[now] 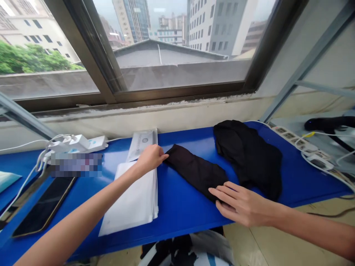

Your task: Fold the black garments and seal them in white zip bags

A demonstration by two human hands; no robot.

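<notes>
A long folded piece of black cloth (195, 168) lies slantwise on the blue table (177, 221). My left hand (151, 159) pinches its far left end between thumb and fingers. At the near right end, my right hand (241, 203) rests with fingers stretched out over the cloth's edge. A second black cloth (249, 155), larger and crumpled, lies just to the right. Under my left forearm is a stack of white zip bags (133, 207), partly covered by the arm. Behind my left hand sits a clear packet with a printed logo (142, 142).
A phone (44, 207) lies at the left, near a white power strip (80, 143) with cables. Another power strip (294, 138) runs along the right edge. A window (177, 88) and wall stand behind the table, with metal frame bars (294, 87) at both sides.
</notes>
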